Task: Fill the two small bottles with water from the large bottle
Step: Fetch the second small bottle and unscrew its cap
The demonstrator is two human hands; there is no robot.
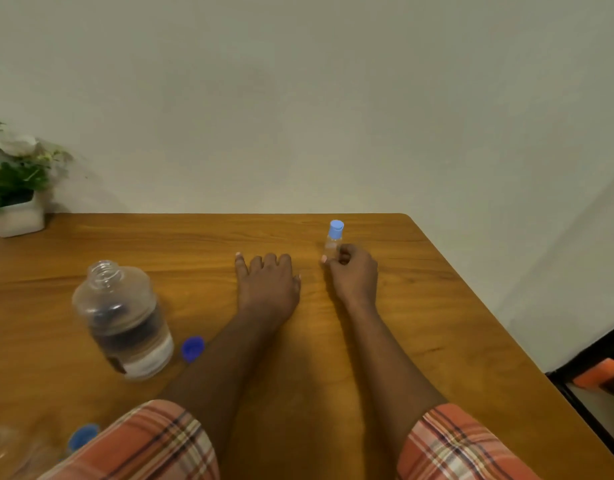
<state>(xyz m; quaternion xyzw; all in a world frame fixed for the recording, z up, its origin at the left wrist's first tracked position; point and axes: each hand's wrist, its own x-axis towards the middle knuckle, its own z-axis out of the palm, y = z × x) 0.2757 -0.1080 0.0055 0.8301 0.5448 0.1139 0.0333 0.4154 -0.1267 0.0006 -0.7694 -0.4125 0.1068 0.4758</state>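
Large bottle (121,320), round, clear plastic, uncapped and roughly half full of water, stands upright on the left of the smooth, grained wooden table (419,323) as I watch through the head camera. My left hand (267,284) lies palm down on the wood near the middle, fingers relaxed and holding nothing, while my right hand (354,271) just beside it pinches the slim, clear small bottle (333,242), which is upright near the far edge with its pale blue cap (336,229) on. Smallest, a round dark blue cap (192,348) lies loose just beside the large bottle's base.
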